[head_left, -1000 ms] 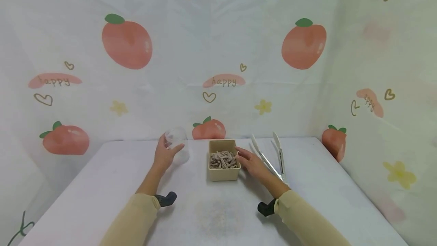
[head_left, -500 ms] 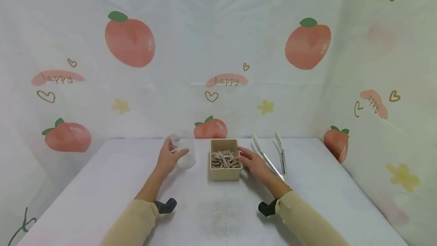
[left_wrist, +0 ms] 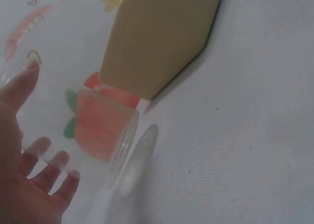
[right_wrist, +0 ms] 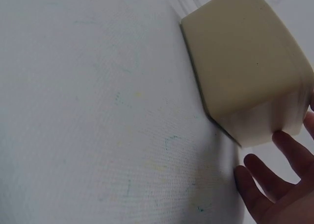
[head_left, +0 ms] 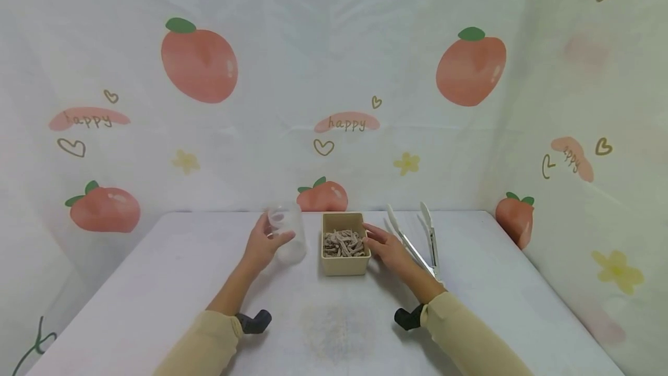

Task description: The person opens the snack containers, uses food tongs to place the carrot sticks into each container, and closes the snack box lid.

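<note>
My left hand (head_left: 261,242) grips a clear, see-through jar (head_left: 292,248), thumb on the near side and fingers around its far left. In the left wrist view, the jar's round base (left_wrist: 122,150) is close over the white tabletop. Just right of it stands a beige rectangular box (head_left: 343,267) holding a heap of greyish-brown stick-like pieces (head_left: 341,245). My right hand (head_left: 390,253) is at the box's right side, its fingers extended, with fingertips (right_wrist: 282,138) right at the wall. Its thumb is hidden behind the box in the right wrist view.
Metal tongs (head_left: 412,248) with whitish tips lie spread on the table (head_left: 496,306) right of the box, partly behind my right forearm. A fruit-printed white cloth (head_left: 407,74) rises along the table's back and right edges.
The jar in my left hand has moved right, closer to the box, and slightly nearer to me. My right hand and the box keep their places; the head view has shifted a little.
</note>
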Motion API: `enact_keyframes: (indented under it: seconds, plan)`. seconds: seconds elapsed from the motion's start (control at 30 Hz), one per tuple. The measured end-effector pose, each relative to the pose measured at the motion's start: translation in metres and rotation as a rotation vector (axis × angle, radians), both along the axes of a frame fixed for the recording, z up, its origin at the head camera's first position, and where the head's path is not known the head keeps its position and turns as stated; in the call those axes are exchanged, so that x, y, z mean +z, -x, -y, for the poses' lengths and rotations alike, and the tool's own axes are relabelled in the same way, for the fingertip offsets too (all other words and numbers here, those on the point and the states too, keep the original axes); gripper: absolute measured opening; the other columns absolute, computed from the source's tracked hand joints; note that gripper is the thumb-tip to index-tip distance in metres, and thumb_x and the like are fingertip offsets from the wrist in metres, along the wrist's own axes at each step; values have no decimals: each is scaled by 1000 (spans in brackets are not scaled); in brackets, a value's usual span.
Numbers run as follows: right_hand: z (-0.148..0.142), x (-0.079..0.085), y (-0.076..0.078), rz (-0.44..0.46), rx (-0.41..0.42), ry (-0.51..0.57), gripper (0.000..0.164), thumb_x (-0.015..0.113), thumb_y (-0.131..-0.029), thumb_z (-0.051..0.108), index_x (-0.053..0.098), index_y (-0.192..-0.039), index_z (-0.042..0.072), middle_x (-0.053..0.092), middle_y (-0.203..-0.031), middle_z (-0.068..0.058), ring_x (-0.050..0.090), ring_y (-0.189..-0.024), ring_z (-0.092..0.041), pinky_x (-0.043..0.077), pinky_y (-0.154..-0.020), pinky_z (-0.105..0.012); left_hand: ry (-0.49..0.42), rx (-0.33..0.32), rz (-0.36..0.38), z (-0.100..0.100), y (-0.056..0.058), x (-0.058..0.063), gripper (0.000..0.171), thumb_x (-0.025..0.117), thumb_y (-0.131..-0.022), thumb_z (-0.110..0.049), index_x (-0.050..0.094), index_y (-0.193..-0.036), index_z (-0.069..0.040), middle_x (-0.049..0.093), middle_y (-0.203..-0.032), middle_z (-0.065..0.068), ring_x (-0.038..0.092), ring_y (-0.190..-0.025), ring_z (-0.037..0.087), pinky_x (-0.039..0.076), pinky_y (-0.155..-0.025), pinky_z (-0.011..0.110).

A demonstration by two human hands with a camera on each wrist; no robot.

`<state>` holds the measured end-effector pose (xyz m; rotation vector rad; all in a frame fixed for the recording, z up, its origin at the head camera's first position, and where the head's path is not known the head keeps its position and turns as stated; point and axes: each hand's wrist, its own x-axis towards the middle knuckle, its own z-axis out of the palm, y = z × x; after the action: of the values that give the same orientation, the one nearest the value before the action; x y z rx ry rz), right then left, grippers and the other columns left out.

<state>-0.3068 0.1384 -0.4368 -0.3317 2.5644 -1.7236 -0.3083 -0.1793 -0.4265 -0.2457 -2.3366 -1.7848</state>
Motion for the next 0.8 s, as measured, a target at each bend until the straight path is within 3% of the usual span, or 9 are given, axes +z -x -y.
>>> enact_keyframes:
  seconds: [0.43, 0.63, 0.8]
  plan:
    - [-2, -1, 0, 21, -3, 16, 48, 60, -98, 19, 48, -144, 13, 51, -139, -20, 45, -131, -34, 37, -104, -51, -15, -21, -11, -12, -5, -5, 77, 81, -81, -18, 40, -145, -5, 51, -136, 21, 50, -124, 37, 44, -98, 50]
    - [-1, 1, -2, -8, 10, 29, 48, 59, -98, 16, 47, -144, 7, 52, -137, -24, 48, -128, -34, 39, -102, -48, -17, -25, 2, -17, -10, -7, 75, 83, -79, -18, 44, -142, -5, 52, -137, 19, 50, -125, 37, 43, -98, 50]
    - [3, 14, -11, -7, 32, 38, 48, 56, -99, 10, 44, -144, -1, 49, -136, -29, 48, -126, -39, 43, -98, -48, -17, -23, -2, -18, -10, -8, 75, 82, -79, -17, 44, -142, -5, 52, -137, 19, 48, -127, 37, 40, -101, 51]
